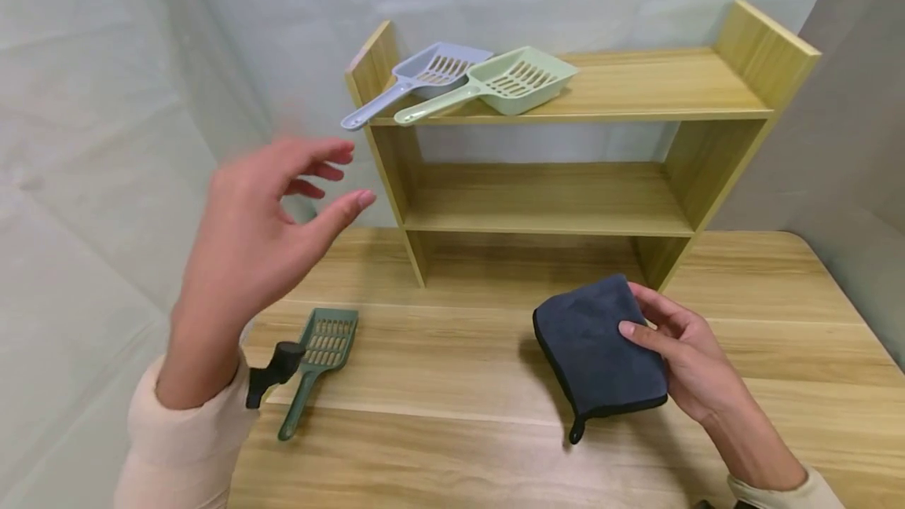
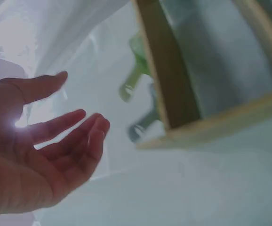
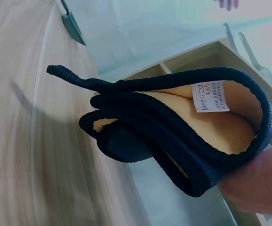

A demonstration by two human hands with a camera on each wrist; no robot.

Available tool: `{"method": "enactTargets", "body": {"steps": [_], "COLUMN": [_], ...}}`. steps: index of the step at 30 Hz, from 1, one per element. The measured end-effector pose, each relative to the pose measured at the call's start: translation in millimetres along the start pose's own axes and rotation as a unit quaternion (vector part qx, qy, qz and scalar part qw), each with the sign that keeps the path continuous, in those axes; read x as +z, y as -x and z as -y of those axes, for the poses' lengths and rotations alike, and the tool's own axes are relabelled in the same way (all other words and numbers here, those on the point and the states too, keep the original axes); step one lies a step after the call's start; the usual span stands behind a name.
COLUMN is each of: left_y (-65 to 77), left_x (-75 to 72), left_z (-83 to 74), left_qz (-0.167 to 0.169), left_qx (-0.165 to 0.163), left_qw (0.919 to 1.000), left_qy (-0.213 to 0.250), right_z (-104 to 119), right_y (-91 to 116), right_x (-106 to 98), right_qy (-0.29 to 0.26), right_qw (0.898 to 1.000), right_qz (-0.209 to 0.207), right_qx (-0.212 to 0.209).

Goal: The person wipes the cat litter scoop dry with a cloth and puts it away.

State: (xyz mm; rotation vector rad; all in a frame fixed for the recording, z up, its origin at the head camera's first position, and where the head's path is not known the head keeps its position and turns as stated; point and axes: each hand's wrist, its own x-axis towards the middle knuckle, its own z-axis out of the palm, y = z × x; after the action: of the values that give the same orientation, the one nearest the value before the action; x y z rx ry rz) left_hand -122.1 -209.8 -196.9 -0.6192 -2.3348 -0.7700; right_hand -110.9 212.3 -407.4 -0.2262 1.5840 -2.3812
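My right hand (image 1: 689, 356) grips a folded dark grey cloth (image 1: 597, 344) by its right side, thumb on top. In the right wrist view the cloth (image 3: 140, 101) shows a yellow inner side, black edging, a hanging loop and a white label (image 3: 210, 96). Raised at the left, my left hand (image 1: 258, 226) holds nothing, its fingers and thumb apart. Its fingertips are close to the handles of two slotted litter scoops on the shelf's top board, a lavender scoop (image 1: 424, 77) and a pale green scoop (image 1: 505, 85). A dark green litter scoop (image 1: 327, 348) lies on the table below that hand.
A wooden two-tier shelf (image 1: 547, 230) stands at the back of the wooden table (image 1: 452, 454), with raised side panels. Both scoop handles stick out past the top board's front left edge. Pale sheeting (image 1: 85, 140) hangs behind and to the left.
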Motion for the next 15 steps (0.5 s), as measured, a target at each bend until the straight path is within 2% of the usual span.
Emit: {"method": "enactTargets", "body": {"steps": [4, 7, 11, 15], "left_y": [29.3, 51.8, 84.0, 121.8], "left_x": [-0.2, 1.8, 6.4, 10.7], "left_z": [23.4, 42.9, 70.6, 101.2], "left_qz": [0.017, 0.04, 0.079, 0.131], "left_qx": [0.015, 0.0, -0.048, -0.123], "left_qw": [0.9997, 0.9991, 0.9948, 0.9814], "left_qy": [0.009, 0.015, 0.044, 0.067], "right_z": [1.6, 3.1, 4.0, 3.5], "right_y": [0.9, 2.4, 3.8, 3.5], "right_x": [-2.0, -3.7, -5.7, -7.5], "right_qy": [0.004, 0.011, 0.015, 0.011], "right_qw": [1.0, 0.999, 0.998, 0.998], "right_qz": [0.023, 0.049, 0.067, 0.064], "right_qx": [-0.003, -0.001, -0.004, -0.012]}}
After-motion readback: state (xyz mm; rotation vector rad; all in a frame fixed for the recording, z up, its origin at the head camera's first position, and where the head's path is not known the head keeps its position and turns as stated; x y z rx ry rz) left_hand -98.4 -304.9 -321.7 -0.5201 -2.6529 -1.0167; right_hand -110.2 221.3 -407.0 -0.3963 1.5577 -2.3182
